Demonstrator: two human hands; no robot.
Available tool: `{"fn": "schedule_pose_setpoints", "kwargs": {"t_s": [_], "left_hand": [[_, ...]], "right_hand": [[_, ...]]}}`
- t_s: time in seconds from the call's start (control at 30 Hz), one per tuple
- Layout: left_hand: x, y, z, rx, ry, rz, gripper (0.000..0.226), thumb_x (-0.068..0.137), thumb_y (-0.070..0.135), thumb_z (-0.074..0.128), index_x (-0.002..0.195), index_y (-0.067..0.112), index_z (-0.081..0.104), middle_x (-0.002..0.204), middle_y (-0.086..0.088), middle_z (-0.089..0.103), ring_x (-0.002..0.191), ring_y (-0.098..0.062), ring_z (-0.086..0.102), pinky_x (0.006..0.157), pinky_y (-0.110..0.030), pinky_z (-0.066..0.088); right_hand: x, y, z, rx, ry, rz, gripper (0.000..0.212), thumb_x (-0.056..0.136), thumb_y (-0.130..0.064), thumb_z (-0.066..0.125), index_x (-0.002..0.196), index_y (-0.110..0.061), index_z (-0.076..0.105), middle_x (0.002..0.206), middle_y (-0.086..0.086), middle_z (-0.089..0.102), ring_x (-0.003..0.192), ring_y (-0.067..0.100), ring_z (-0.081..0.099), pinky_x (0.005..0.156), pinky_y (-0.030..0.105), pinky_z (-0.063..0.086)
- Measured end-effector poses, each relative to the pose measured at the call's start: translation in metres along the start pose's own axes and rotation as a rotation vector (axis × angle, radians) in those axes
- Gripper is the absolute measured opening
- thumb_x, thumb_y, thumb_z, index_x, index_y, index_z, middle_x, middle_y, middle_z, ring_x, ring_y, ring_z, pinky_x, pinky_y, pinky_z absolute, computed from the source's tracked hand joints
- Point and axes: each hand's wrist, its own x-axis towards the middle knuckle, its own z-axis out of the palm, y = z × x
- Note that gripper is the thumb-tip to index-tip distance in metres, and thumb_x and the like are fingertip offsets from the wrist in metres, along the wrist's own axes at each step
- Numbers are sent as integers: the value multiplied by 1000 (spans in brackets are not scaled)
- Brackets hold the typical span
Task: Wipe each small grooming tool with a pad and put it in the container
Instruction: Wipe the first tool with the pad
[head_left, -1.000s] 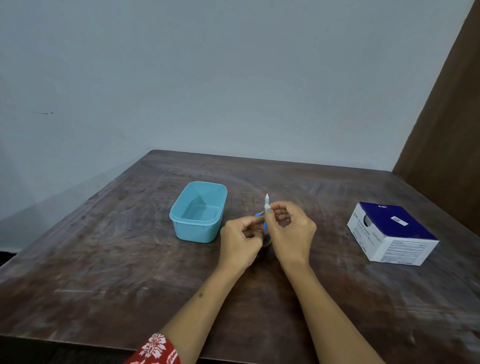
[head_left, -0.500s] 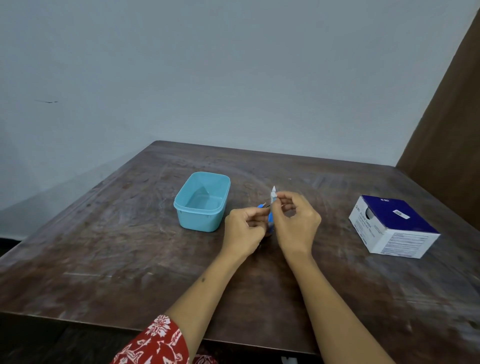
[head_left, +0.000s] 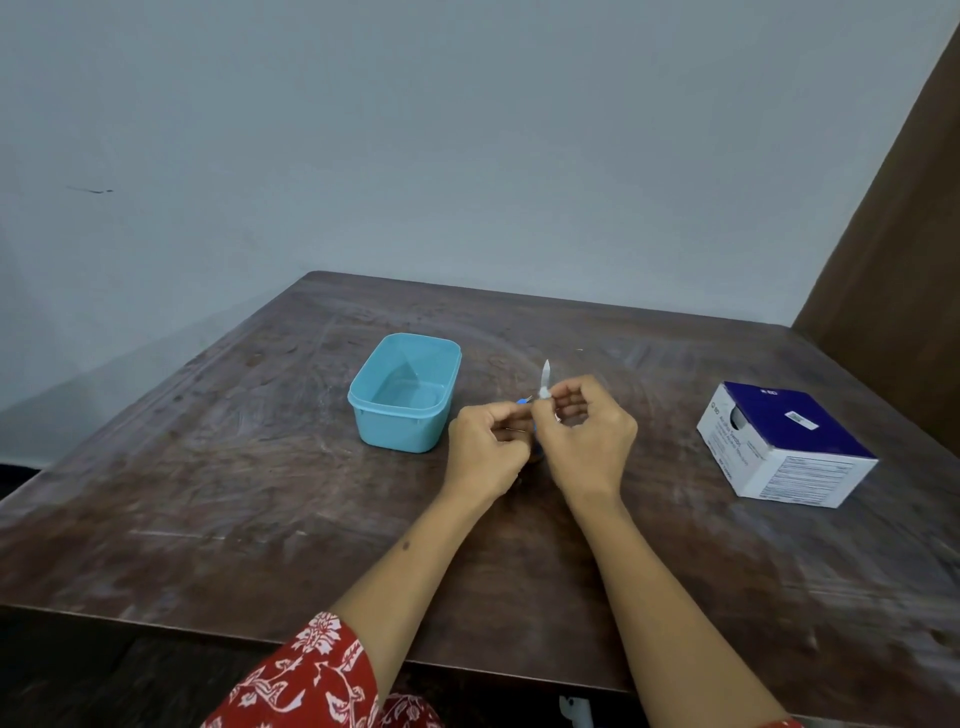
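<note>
Left hand (head_left: 485, 449) grip pinching a small blue tool (head_left: 524, 402), right hand (head_left: 587, 436) grip pinching a white pad (head_left: 545, 382), blue container (head_left: 402, 395) beside them on the worktop (head_left: 234, 493)

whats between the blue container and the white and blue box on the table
In the head view, both hands sit between the blue container and the box: left hand and right hand, which pinches a white pad.
</note>
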Motion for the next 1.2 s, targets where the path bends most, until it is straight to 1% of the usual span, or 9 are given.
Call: {"fn": "schedule_pose_setpoints", "kwargs": {"t_s": [0.13,0.27,0.37,0.47,0.53,0.7,0.87,1.03,1.2], "left_hand": [[1,-1,2,6,6,-14,38,76,-14,51,104,3,70,89,-16,73,81,-26,71,75,-46,59],[1,0,0,-2,11,-2,42,71,-15,50,100,5,72,84,-13,74,77,-22,71,73,-41,59],[1,1,1,-18,9,-20,39,73,-16,51,102,1,70,87,-17,73,80,-26,70,78,-43,58],[1,0,3,-1,-12,-34,34,76,-13,57,105,-1,68,92,-18,72,86,-26,70,83,-44,57],[1,0,2,-12,-14,-15,35,75,-14,54,103,0,69,91,-18,72,84,-26,70,81,-43,57],[3,-1,0,-47,26,-1,39,71,-17,52,101,2,71,88,-16,73,79,-21,71,70,-32,58],[2,-2,2,-12,-39,-22,35,74,-14,59,104,2,69,91,-14,73,85,-21,70,80,-41,58],[3,-1,0,-62,-1,-13,36,75,-15,51,99,2,71,85,-16,73,77,-26,70,74,-40,58],[4,-3,1,-61,-52,-48,35,76,-16,54,102,1,70,91,-17,72,85,-27,70,80,-45,58]], "right_hand": [[1,-1,0,49,29,-21,19,77,-1,65,90,-14,70,74,-4,66,66,14,63,67,27,52],[0,0,-1,-16,-19,-32,10,71,-7,69,77,-14,69,71,-3,66,63,13,62,66,42,54],[-1,-2,-1,-5,0,-61,12,74,-4,70,82,-13,71,73,0,68,65,17,63,69,48,53],[1,-4,-1,10,50,-79,13,80,-3,68,89,-9,73,78,4,69,67,21,64,69,47,53],[1,-3,-2,10,53,-61,11,77,-3,69,85,-10,72,75,2,68,65,19,63,69,47,53],[-3,-5,-1,-50,-55,-58,6,72,-7,70,77,-11,69,69,0,66,62,17,61,70,48,52],[1,-4,-4,-1,51,-56,15,81,0,64,91,-10,72,82,3,69,69,22,63,71,49,52],[-2,-4,-1,-46,-35,-26,7,72,-6,71,77,-11,70,70,0,66,60,16,60,71,48,52],[0,-6,-2,-20,28,-48,13,78,-1,68,87,-9,72,78,4,69,67,21,63,73,50,51]]}}
